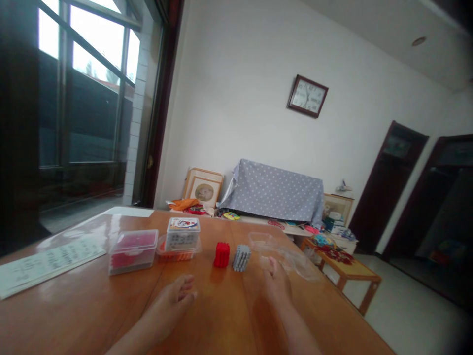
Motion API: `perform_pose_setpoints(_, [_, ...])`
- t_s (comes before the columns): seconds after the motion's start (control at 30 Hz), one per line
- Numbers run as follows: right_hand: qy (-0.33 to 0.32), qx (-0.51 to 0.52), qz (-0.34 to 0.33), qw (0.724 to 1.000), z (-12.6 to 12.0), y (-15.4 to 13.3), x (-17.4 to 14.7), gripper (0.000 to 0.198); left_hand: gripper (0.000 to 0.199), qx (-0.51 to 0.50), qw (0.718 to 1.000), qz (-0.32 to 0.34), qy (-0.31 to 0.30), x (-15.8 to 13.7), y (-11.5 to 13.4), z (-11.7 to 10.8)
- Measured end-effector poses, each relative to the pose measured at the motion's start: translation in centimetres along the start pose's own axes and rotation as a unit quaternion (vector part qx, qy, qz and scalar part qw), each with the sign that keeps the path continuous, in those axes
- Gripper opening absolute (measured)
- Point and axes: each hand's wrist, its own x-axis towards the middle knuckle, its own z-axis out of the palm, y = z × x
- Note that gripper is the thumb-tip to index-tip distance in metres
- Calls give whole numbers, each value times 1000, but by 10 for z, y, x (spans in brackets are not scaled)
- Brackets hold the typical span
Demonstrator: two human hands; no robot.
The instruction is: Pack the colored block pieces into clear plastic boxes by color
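Note:
My left hand [177,298] rests low over the wooden table [214,320], fingers loosely curled in, with nothing visible in it. To the right, my right hand [276,281] is closed like a fist, thumb side up; no object shows in it. Beyond and between the hands stand a red ribbed block [221,255] and a grey knobbly block [241,258], side by side with a small gap. The right hand is nearer the grey block without touching it. Behind it lies an open clear plastic container [295,259].
At left are a clear box with pink contents [133,250], a lidded box [183,234] on an orange-filled tray [175,255], and written sheets [51,261]. A low wooden bench [347,268] stands past the table's right edge. A dotted cloth [275,190] covers something by the wall.

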Motion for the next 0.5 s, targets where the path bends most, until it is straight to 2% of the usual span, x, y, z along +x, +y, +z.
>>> perform_pose_setpoints(0.1, [20, -32, 17, 999, -10, 24, 4, 59, 68, 27, 1000, 0, -3, 0, -4, -1])
perform_pose_setpoints(0.2, [30, -57, 27, 998, -7, 39, 4, 61, 69, 35, 999, 3, -10, 3, -15, -1])
perform_pose_setpoints(0.5, [24, -109, 1, 994, 7, 50, 16, 68, 67, 56, 998, 13, -6, 12, -36, -3])
